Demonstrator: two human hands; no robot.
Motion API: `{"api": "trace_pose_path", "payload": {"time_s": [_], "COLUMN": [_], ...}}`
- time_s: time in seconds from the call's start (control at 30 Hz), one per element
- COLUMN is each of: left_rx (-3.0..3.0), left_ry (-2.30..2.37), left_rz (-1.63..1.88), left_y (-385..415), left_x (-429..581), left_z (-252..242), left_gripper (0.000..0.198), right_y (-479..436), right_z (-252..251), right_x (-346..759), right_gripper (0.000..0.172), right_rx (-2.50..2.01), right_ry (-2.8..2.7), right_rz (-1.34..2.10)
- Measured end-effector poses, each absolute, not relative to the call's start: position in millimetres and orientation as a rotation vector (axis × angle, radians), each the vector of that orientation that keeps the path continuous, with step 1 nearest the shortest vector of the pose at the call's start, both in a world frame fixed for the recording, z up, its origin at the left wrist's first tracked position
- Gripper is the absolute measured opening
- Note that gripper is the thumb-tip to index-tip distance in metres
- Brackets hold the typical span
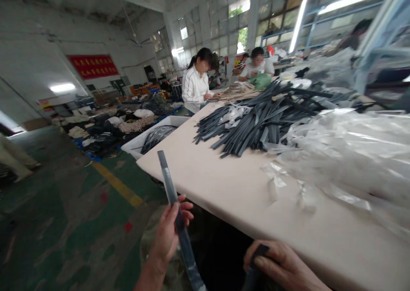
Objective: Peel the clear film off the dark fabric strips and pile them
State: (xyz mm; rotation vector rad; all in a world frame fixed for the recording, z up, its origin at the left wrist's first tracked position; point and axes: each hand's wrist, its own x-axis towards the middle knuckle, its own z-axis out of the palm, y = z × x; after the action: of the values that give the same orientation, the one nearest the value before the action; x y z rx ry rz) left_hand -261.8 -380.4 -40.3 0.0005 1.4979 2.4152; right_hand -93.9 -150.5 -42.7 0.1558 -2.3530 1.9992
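Observation:
My left hand (170,226) grips a long, flat, dark blue-grey strip (186,247) between thumb and fingers. It has a glossy, plastic-like surface with a small pale mark near its upper end, and it tilts up past the table's corner. My right hand (282,263), lower right by the table edge, pinches a dark strip end (260,251). Both lengths run out of the bottom of the picture, so I cannot tell whether they are one strip. On the pale table (237,184) lies a large heap of similar dark strips (253,124).
Crumpled clear plastic bags (358,154) cover the table's right side. Beyond the left edge stands a white bin (134,148) with dark strips inside. A person in a white jacket (195,86) works across the table; another (256,66) sits further back. Piled goods (105,130) lie on the floor.

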Motion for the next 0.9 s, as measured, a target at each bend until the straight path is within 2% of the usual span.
{"api": "trace_pose_path", "payload": {"time_s": [0.17, 0.3, 0.47, 0.5, 0.6, 0.67, 0.9], "left_rx": [0.407, 0.547, 0.71, 0.723, 0.72, 0.745, 0.78], "left_ry": [1.496, 1.457, 1.515, 1.542, 1.652, 1.701, 1.699], "left_rz": [1.763, 1.432, 1.534, 1.557, 1.5, 1.423, 1.356], "left_y": [-350, -333, -304, -298, -281, -276, -288], "left_x": [-228, -210, -198, -196, -189, -183, -169], "left_z": [-53, -57, -43, -39, -33, -34, -58], "left_gripper": [0.033, 0.038, 0.067, 0.067, 0.043, 0.036, 0.049], "right_y": [-133, -117, -127, -131, -138, -137, -109], "right_z": [-19, -10, -6, -6, -7, -6, 2], "right_x": [-113, -112, -112, -112, -108, -102, -87], "right_gripper": [0.032, 0.026, 0.031, 0.033, 0.037, 0.036, 0.026], "right_rx": [0.104, 0.012, -0.129, -0.186, -0.291, -0.278, -0.25], "right_ry": [-2.047, -1.83, -1.719, -1.711, -1.684, -1.66, -1.519], "right_rz": [2.136, 2.169, 2.078, 2.07, 2.057, 2.035, 1.996]}}
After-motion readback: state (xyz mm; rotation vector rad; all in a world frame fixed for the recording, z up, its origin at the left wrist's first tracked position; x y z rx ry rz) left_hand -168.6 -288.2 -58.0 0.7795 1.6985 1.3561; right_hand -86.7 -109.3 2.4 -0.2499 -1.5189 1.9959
